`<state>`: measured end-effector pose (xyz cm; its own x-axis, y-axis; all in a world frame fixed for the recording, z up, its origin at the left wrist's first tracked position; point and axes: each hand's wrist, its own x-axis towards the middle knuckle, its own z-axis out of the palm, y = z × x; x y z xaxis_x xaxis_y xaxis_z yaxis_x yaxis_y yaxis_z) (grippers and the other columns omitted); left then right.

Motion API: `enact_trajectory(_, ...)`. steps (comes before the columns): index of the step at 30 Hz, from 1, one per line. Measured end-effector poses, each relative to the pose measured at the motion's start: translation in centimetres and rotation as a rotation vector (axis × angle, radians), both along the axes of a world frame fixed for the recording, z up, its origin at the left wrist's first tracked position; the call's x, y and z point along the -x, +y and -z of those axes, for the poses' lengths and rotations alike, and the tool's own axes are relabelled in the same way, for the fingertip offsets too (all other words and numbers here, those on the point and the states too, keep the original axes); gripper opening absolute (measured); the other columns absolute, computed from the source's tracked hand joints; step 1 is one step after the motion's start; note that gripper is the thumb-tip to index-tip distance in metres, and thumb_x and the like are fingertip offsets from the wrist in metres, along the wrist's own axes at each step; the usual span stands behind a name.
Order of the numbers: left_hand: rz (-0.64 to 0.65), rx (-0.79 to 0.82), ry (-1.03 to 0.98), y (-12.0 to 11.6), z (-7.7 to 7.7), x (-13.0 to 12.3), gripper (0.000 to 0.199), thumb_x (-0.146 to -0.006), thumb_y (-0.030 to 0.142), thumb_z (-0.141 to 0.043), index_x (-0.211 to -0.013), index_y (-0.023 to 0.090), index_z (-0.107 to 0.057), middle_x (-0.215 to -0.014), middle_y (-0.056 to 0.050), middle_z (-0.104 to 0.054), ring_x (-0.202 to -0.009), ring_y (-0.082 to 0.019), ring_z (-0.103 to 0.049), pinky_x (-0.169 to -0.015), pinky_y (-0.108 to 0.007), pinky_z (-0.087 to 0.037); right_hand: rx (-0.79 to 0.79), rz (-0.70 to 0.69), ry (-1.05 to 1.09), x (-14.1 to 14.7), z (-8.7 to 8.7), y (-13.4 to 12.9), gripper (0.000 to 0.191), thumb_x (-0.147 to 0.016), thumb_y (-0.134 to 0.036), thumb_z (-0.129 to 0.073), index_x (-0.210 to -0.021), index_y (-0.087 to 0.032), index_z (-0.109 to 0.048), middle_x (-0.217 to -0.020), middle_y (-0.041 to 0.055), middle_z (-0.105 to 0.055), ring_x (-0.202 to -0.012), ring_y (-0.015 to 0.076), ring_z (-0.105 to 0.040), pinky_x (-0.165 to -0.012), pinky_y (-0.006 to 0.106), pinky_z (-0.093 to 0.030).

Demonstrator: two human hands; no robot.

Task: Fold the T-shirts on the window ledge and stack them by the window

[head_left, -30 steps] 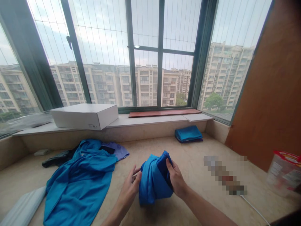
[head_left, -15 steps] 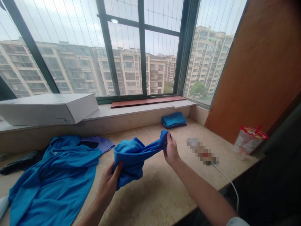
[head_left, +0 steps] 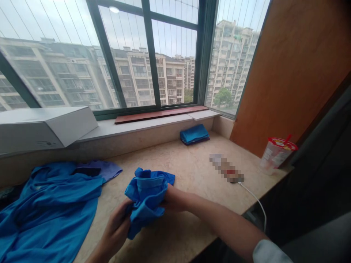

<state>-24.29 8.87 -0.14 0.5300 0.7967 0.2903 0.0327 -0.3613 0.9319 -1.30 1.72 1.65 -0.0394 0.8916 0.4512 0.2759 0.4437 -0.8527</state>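
Shows left hand (head_left: 116,224) with fingers curled closed on blue cloth (head_left: 148,191), right hand (head_left: 175,197) at its side with fingers hidden, opening indeterminable, fabric now bunched instead of stretched, hence apparently slack, above counter (head_left: 157,153) near crumpled garment (head_left: 59,204).

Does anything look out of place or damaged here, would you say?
Nothing seems spilled or damaged, but the box sits askew on the sill, one corner apparently past the edge; the item on the cord is pixelated.

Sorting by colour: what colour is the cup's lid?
The lid is red with some yellow, clearest in the head view.
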Motion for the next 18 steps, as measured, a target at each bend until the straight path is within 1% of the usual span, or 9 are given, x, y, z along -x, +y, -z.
enact_trajectory(2,-0.092,0.039,-0.062,0.1,-0.1,-0.3,0.049,-0.077,0.065,-0.074,-0.101,0.022,-0.075,-0.097,-0.008,-0.078,-0.092,-0.030,-0.074,-0.080,-0.036,-0.062,-0.031,-0.097,-0.021,0.2,-0.3,-0.2,0.014,-0.072,-0.014,-0.062,-0.061,-0.022,-0.061,-0.079,-0.0027,-0.069,-0.087,0.0190,-0.064,-0.093,0.033,-0.049)
enact_trajectory(3,-0.138,0.058,-0.078,0.1,-0.3,-0.6,0.049,-0.079,0.063,-0.074,-0.105,0.021,-0.074,-0.103,-0.009,-0.078,-0.097,-0.030,-0.073,-0.083,-0.035,-0.061,-0.031,-0.103,-0.011,0.2,-0.5,-0.4,0.016,-0.073,-0.014,-0.057,-0.059,-0.022,-0.058,-0.074,-0.0031,-0.066,-0.080,0.0175,-0.062,-0.087,0.032,-0.051)
enact_trajectory(6,-0.192,0.099,-0.078,0.4,-0.9,-1.4,0.054,-0.081,0.060,-0.075,-0.114,0.019,-0.071,-0.114,-0.011,-0.076,-0.108,-0.033,-0.071,-0.087,-0.036,-0.060,0.005,-0.023,0.116,0.2,-0.9,-0.9,0.017,-0.078,-0.018,-0.050,-0.063,-0.022,-0.056,-0.068,-0.0030,-0.061,-0.068,0.0151,-0.056,-0.073,0.029,-0.052)
enact_trajectory(9,-0.115,0.065,-0.052,0.5,-1.1,-1.7,0.066,-0.079,0.068,-0.073,-0.122,0.018,-0.069,-0.120,-0.013,-0.074,-0.116,-0.036,-0.068,-0.093,-0.040,-0.059,0.010,0.150,0.314,0.4,-1.0,-1.1,0.011,-0.082,-0.022,-0.052,-0.077,-0.021,-0.062,-0.080,-0.0008,-0.067,-0.076,0.0172,-0.060,-0.079,0.032,-0.055)
enact_trajectory(11,-0.066,0.036,0.001,0.2,-0.6,-1.6,0.073,-0.078,0.074,-0.069,-0.124,0.017,-0.070,-0.124,-0.014,-0.074,-0.122,-0.039,-0.065,-0.099,-0.044,-0.057,-0.010,0.267,0.419,0.5,-1.1,-0.8,0.007,-0.083,-0.023,-0.058,-0.084,-0.021,-0.065,-0.087,0.0009,-0.071,-0.085,0.0198,-0.063,-0.086,0.036,-0.056)
enact_trajectory(12,-0.040,0.037,0.035,0.0,-0.2,-1.5,0.074,-0.077,0.075,-0.068,-0.123,0.017,-0.071,-0.123,-0.015,-0.074,-0.123,-0.039,-0.064,-0.101,-0.046,-0.056,-0.026,0.287,0.425,0.6,-1.1,-0.7,0.006,-0.082,-0.023,-0.061,-0.085,-0.021,-0.065,-0.089,0.0015,-0.071,-0.088,0.0209,-0.064,-0.089,0.037,-0.056)
enact_trajectory(14,0.004,0.066,0.086,-0.3,0.7,-1.6,0.074,-0.075,0.076,-0.070,-0.121,0.019,-0.073,-0.117,-0.013,-0.076,-0.117,-0.040,-0.067,-0.098,-0.047,-0.058,-0.048,0.230,0.347,0.7,-1.0,-0.5,0.005,-0.082,-0.021,-0.063,-0.085,-0.021,-0.067,-0.092,0.0020,-0.072,-0.091,0.0217,-0.066,-0.093,0.037,-0.055)
enact_trajectory(16,0.001,0.073,0.100,-0.3,1.3,-1.8,0.071,-0.071,0.075,-0.073,-0.116,0.020,-0.075,-0.107,-0.012,-0.079,-0.106,-0.039,-0.071,-0.091,-0.046,-0.061,-0.048,0.126,0.238,0.8,-1.0,-0.4,0.009,-0.080,-0.019,-0.062,-0.085,-0.022,-0.068,-0.090,0.0009,-0.073,-0.091,0.0211,-0.067,-0.094,0.036,-0.054)
enact_trajectory(18,-0.051,0.037,0.113,0.0,1.4,-2.1,0.064,-0.068,0.078,-0.073,-0.096,0.020,-0.078,-0.090,-0.010,-0.079,-0.090,-0.036,-0.074,-0.080,-0.043,-0.063,-0.029,0.095,0.146,0.8,-0.9,-0.5,0.016,-0.078,-0.014,-0.057,-0.082,-0.024,-0.069,-0.083,-0.0007,-0.073,-0.090,0.0204,-0.067,-0.093,0.034,-0.054)
